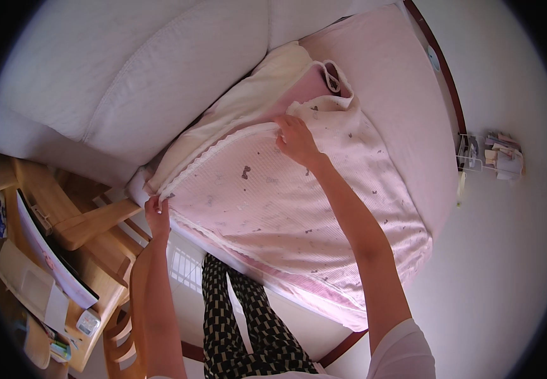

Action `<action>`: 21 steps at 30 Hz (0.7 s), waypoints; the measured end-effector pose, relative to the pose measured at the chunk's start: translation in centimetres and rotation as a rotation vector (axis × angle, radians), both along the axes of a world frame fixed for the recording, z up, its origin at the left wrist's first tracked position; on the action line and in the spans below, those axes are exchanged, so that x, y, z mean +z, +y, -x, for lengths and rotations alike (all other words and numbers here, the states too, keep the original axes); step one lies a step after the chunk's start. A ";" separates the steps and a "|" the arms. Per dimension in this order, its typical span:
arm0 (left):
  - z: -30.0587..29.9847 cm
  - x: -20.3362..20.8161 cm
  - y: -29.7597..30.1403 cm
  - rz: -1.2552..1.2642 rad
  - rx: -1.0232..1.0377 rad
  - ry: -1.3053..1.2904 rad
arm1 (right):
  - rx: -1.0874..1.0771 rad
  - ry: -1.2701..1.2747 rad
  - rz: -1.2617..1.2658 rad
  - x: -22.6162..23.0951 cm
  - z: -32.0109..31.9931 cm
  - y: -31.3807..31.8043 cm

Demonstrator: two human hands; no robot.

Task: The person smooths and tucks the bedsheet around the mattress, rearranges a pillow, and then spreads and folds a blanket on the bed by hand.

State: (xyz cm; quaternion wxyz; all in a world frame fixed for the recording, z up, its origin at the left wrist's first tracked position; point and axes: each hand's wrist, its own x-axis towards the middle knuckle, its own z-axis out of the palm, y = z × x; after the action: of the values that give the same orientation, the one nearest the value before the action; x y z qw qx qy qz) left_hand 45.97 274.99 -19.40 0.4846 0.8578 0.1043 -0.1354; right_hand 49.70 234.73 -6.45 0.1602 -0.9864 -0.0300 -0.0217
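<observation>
A pale pink bed cover (298, 196) with small dark bow prints and a frilled white edge lies spread over a bed. My left hand (157, 216) pinches its corner at the bed's left edge. Farther along the same frilled edge, my right hand (297, 140) grips the cover with bent fingers, arm stretched across the bed. Beyond that hand the cover's far corner is folded up and curled, showing a plain pink underside (305, 88). A cream pillow or folded bedding (248, 95) lies along the headboard side, partly under the cover.
A padded light grey headboard (160, 76) stands at the far left. A wooden chair (128, 303) and a wooden desk (106, 297) with a monitor (55, 249) stand close to my left arm. On the right, a wire rack (472, 155) hangs by the white wall (507, 271).
</observation>
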 end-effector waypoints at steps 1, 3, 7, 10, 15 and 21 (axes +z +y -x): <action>0.0 0.4 -0.2 -0.003 0.009 -0.016 | -0.005 0.039 -0.022 0.2 0.3 -0.6; 0.0 1.3 -0.8 -0.008 0.014 -0.030 | -0.015 0.080 -0.046 0.5 0.8 -2.0; 0.1 3.0 -2.4 0.064 0.155 0.031 | -0.048 0.076 -0.075 1.6 1.7 -5.2; -0.2 3.0 -1.3 -0.051 0.125 0.064 | -0.084 0.082 -0.092 2.6 2.4 -6.6; 0.3 4.2 -3.1 -0.399 0.075 -0.074 | -0.180 0.086 -0.098 3.4 4.2 -10.4; -2.6 10.3 -17.3 -0.221 -0.274 -0.511 | -0.324 -0.073 0.077 4.6 3.7 -17.3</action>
State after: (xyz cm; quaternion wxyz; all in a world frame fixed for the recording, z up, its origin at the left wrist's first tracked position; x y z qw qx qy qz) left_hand 48.55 257.66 -9.06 0.3764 0.9176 -0.1233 0.0325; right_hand 46.02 217.41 -1.86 0.1157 -0.9823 0.1226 -0.0820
